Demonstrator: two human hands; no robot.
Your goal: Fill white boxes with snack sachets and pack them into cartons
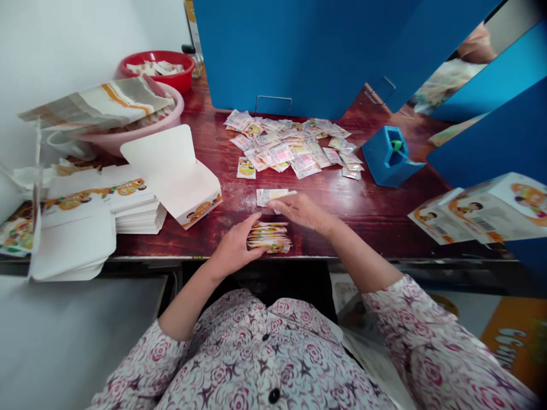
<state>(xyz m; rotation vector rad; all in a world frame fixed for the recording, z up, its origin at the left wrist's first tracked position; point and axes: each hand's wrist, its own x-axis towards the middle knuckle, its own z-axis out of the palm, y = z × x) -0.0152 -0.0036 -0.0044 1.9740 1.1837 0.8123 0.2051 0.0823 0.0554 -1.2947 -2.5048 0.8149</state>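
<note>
My left hand (233, 247) curls round the left end of a row of sachets (270, 238) standing on edge near the table's front. Its thumb lies on the far side and its fingers on the near side. Just beyond the row, my right hand (305, 210) has its fingertips closed on a pale sachet (267, 196) lying on the table; part of that sachet is hidden under the fingers. Farther back spreads a loose pile of sachets (294, 145), some showing a yellow printed face.
At the left, an open white carton (171, 171) stands beside stacked flat cartons (139, 216). Behind are a pink basin (177, 108) under a striped cloth and a red basin (183, 80). A blue tape dispenser (380, 162) and printed boxes (482, 213) stand right. Blue panels (282, 51) rise behind.
</note>
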